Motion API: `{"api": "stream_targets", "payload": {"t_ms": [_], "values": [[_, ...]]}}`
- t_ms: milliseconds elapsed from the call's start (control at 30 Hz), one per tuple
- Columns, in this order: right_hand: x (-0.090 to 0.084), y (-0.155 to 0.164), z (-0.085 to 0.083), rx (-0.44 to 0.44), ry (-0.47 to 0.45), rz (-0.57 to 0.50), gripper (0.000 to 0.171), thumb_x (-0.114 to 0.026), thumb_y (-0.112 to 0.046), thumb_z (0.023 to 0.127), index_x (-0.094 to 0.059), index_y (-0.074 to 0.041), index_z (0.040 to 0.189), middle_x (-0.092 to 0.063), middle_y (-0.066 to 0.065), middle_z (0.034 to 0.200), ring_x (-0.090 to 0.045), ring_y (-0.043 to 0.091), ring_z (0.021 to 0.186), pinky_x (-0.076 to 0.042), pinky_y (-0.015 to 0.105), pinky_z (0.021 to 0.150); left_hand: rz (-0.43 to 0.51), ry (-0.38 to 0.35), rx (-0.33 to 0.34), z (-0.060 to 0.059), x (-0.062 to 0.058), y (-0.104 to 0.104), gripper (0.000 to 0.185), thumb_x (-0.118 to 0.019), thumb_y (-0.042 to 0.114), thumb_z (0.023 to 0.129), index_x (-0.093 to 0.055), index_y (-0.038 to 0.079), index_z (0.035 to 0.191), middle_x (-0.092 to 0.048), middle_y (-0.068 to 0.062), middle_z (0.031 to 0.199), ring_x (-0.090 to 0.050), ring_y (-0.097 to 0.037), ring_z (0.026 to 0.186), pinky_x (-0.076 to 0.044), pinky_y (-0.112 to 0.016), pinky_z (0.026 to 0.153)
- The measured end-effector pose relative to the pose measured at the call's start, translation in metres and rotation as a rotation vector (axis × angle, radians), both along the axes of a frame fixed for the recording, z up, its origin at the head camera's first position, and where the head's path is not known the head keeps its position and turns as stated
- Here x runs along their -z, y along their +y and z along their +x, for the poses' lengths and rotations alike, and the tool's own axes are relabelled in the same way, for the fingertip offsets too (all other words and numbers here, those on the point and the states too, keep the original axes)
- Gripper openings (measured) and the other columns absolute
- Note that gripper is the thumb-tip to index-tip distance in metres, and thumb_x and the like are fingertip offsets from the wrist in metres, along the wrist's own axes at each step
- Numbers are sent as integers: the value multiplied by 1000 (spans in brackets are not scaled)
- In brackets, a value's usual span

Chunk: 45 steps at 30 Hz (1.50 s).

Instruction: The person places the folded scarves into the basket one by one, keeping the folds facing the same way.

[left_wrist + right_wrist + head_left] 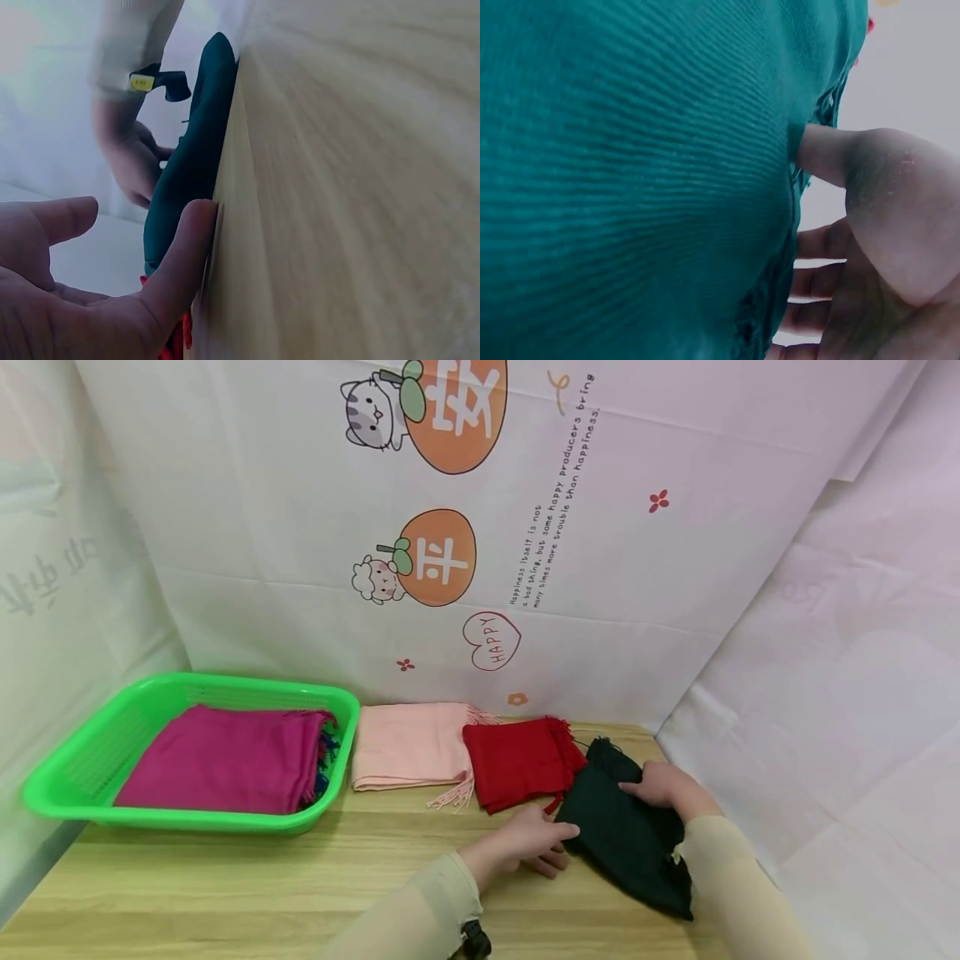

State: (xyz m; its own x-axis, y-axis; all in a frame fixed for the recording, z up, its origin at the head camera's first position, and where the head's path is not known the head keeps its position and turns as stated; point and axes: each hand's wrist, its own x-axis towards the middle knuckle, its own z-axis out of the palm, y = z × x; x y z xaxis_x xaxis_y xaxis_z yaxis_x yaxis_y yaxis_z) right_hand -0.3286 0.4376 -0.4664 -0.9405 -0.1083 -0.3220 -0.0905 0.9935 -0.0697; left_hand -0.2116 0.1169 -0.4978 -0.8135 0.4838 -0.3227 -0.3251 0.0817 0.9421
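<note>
A dark green folded scarf (pixel 618 827) lies slanted at the right of the wooden table, its fringe at the far end. My right hand (pixel 667 789) grips its right edge. In the right wrist view the thumb (pixel 829 154) presses one side of the teal-looking cloth (pixel 645 180), with the fingers on the other side. At the scarf's left edge is my left hand (pixel 525 839), thumb and fingers apart. One finger (pixel 180 255) reaches along the tabletop to the scarf's edge in the left wrist view. Touching the green scarf, a red fringed scarf (pixel 517 764) lies folded.
Left of the red scarf lies a folded pink scarf (pixel 412 747) with fringe. A green plastic basket (pixel 202 818) at the left holds a folded magenta scarf (pixel 225 760) and some blue fringe. White printed sheeting (pixel 600 635) walls the wooden table (pixel 360 877) at the back and sides.
</note>
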Motion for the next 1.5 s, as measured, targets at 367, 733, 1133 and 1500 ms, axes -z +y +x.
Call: {"api": "stream_targets", "payload": {"t_ms": [367,733,1133,1500], "values": [[-11,-15,28,20,-17,26,50,-61,-48,112,-74,-2,96,-72,16,99,-71,35,92,-55,72,90,-80,56,3,3,-2,-8,38,-79,27,105,-64,-4,120,-77,-21,89,-80,-33,72,-66,-39,60],[-10,-16,37,27,22,-28,49,-65,-46,111,-72,1,96,-68,11,89,-65,27,80,-58,56,85,-33,0,6,10,-1,1,31,-81,26,103,-67,-1,109,-80,-20,88,-83,-35,81,-69,-40,69],[-3,3,36,78,18,-145,65,-67,-51,110,-65,14,119,-67,17,99,-63,29,85,-56,53,82,227,-159,-31,14,10,18,53,-81,17,103,-51,-8,139,-72,-21,112,-80,-36,99,-67,-50,89],[-1,6,37,82,27,-178,77,-65,-55,110,-62,19,131,-70,27,114,-67,34,95,-57,58,88,325,-289,41,6,17,20,65,-78,16,105,-43,-15,149,-67,-36,127,-76,-46,112,-62,-58,100]]}}
